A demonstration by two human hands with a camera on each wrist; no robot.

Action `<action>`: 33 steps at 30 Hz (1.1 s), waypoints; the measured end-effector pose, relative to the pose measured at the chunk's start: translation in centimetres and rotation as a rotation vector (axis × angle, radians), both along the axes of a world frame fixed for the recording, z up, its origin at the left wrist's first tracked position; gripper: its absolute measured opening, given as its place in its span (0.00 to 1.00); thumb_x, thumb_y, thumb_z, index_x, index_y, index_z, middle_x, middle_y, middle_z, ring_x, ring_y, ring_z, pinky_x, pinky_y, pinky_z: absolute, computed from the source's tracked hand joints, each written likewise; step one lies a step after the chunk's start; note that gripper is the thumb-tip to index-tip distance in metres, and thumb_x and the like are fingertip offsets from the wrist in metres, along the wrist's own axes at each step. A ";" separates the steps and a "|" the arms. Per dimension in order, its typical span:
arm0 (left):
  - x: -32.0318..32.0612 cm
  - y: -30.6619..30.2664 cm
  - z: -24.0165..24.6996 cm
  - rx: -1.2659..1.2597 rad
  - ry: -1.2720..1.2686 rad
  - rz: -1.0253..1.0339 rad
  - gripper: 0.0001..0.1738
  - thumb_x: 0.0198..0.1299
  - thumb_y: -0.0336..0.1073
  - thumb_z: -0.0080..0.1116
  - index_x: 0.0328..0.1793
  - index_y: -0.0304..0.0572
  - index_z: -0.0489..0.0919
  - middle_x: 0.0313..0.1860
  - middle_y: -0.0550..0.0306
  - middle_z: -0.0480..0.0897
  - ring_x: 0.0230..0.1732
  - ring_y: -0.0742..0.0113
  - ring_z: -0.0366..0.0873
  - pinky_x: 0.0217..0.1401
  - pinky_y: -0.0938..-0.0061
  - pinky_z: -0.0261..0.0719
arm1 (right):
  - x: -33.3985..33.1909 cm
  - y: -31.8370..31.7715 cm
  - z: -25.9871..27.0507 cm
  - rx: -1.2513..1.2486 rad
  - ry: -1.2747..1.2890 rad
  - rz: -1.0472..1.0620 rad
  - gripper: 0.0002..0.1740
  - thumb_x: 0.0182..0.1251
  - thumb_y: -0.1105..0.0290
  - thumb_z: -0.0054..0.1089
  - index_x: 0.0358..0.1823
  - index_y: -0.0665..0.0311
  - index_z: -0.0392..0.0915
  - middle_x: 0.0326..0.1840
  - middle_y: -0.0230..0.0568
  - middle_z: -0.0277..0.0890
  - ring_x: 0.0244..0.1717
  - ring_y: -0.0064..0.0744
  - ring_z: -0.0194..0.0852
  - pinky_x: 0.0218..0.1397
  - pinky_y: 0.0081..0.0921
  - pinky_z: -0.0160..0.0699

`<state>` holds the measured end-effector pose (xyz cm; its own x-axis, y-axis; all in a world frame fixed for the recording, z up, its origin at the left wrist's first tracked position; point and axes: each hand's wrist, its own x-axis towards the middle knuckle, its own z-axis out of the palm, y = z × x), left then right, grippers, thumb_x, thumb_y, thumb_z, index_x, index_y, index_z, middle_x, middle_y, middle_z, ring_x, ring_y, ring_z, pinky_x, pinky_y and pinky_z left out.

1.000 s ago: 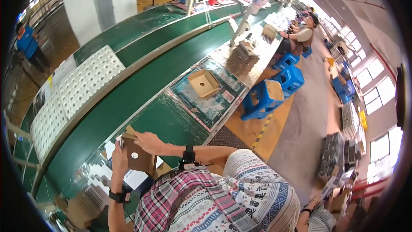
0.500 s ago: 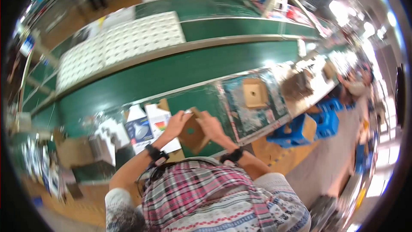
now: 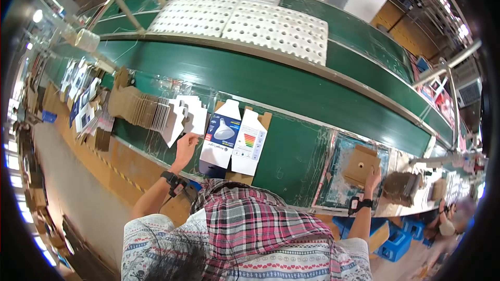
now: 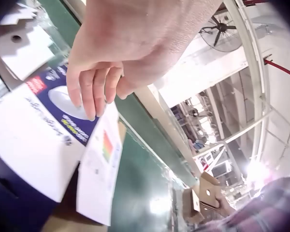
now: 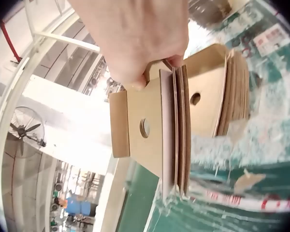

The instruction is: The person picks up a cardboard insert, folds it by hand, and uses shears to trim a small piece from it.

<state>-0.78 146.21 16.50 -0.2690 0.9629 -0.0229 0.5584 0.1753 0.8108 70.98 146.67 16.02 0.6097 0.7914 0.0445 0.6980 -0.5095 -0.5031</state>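
My right hand point(image 3: 372, 178) grips a few nested brown cardboard inserts point(image 5: 152, 125) by their upper edge, thumb on the near face. Each is folded, with a round hole in its panel. Behind them in the right wrist view, more inserts of that kind point(image 5: 205, 111) stand on the worn board. My left hand point(image 3: 186, 148) holds nothing; its fingers hang loosely bent near the blue-and-white printed box blank point(image 3: 221, 135) with a bulb picture. Beside that blank lies another white blank point(image 3: 250, 143) with coloured bars, brown cardboard showing beneath both.
A row of brown and white cardboard blanks point(image 3: 140, 109) stands to the left. White perforated trays point(image 3: 276, 26) lie beyond the rail point(image 3: 250, 49) of the green conveyor. Brown cardboard pieces point(image 3: 403, 184) and blue stools point(image 3: 396, 242) are at the right, where another person sits.
Both hands were together on a brown folded insert; now they are far apart. My right hand has gone right to the inserts on the board, my left hand left toward the blanks. The head view has turned left.
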 end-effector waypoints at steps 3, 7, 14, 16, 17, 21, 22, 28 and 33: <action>-2.5 -1.9 -0.5 0.047 0.111 0.153 0.08 0.52 0.26 0.55 0.40 0.35 0.74 0.27 0.49 0.74 0.28 0.60 0.72 0.33 0.71 0.70 | -0.8 0.1 -0.4 -0.121 -0.452 -0.109 0.19 0.56 0.71 0.55 0.50 0.66 0.67 0.48 0.50 0.66 0.51 0.55 0.61 0.55 0.41 0.59; -3.6 -2.8 0.9 0.144 0.562 0.225 0.16 0.50 0.25 0.55 0.47 0.37 0.71 0.42 0.46 0.69 0.45 0.51 0.67 0.45 0.66 0.66 | -3.0 0.8 0.2 0.020 -0.485 -0.040 0.21 0.54 0.72 0.57 0.50 0.64 0.66 0.46 0.50 0.64 0.53 0.53 0.57 0.56 0.45 0.55; -6.7 -0.8 2.6 0.184 0.776 0.171 0.24 0.45 0.24 0.56 0.52 0.40 0.69 0.49 0.48 0.64 0.52 0.49 0.61 0.58 0.57 0.55 | -16.2 2.2 5.7 0.097 -0.278 0.244 0.17 0.53 0.76 0.55 0.46 0.66 0.69 0.47 0.50 0.64 0.53 0.50 0.58 0.56 0.40 0.57; -7.6 -0.5 2.1 0.167 0.834 0.166 0.24 0.46 0.24 0.55 0.53 0.40 0.68 0.50 0.49 0.64 0.52 0.51 0.61 0.58 0.59 0.55 | -18.5 2.6 5.6 0.162 -0.201 0.319 0.15 0.53 0.77 0.54 0.45 0.66 0.70 0.47 0.49 0.65 0.53 0.49 0.59 0.56 0.39 0.58; -8.0 -0.4 1.8 0.161 0.866 0.168 0.24 0.46 0.25 0.55 0.54 0.39 0.68 0.50 0.49 0.64 0.51 0.52 0.61 0.58 0.59 0.55 | -19.5 2.8 5.7 0.154 -0.183 0.329 0.15 0.53 0.77 0.54 0.44 0.66 0.70 0.46 0.49 0.65 0.53 0.48 0.59 0.56 0.39 0.58; -8.8 -0.8 0.5 0.129 0.916 0.168 0.23 0.47 0.25 0.52 0.53 0.40 0.69 0.50 0.49 0.64 0.52 0.53 0.61 0.58 0.59 0.54 | -22.9 2.5 6.0 0.133 -0.100 0.398 0.13 0.53 0.78 0.53 0.42 0.66 0.71 0.46 0.48 0.65 0.53 0.47 0.59 0.55 0.38 0.58; -8.8 -0.8 0.4 0.134 0.906 0.172 0.23 0.47 0.26 0.52 0.53 0.40 0.70 0.50 0.49 0.64 0.52 0.53 0.60 0.59 0.59 0.54 | -23.4 2.4 6.1 0.132 -0.079 0.422 0.12 0.53 0.78 0.53 0.41 0.66 0.71 0.46 0.47 0.65 0.53 0.46 0.58 0.56 0.38 0.58; -9.0 -0.4 0.3 0.139 0.905 0.216 0.16 0.48 0.27 0.52 0.47 0.41 0.73 0.53 0.49 0.63 0.55 0.55 0.59 0.59 0.59 0.53 | -25.4 1.3 5.1 0.109 -0.057 0.452 0.10 0.54 0.76 0.54 0.39 0.66 0.72 0.44 0.45 0.65 0.51 0.45 0.58 0.56 0.39 0.55; -8.8 0.6 1.3 0.238 1.047 0.227 0.10 0.51 0.31 0.52 0.42 0.44 0.74 0.58 0.52 0.64 0.57 0.58 0.60 0.57 0.59 0.54 | -25.7 1.2 3.5 0.081 -0.050 0.488 0.09 0.52 0.76 0.54 0.36 0.63 0.74 0.42 0.44 0.69 0.48 0.45 0.61 0.55 0.38 0.57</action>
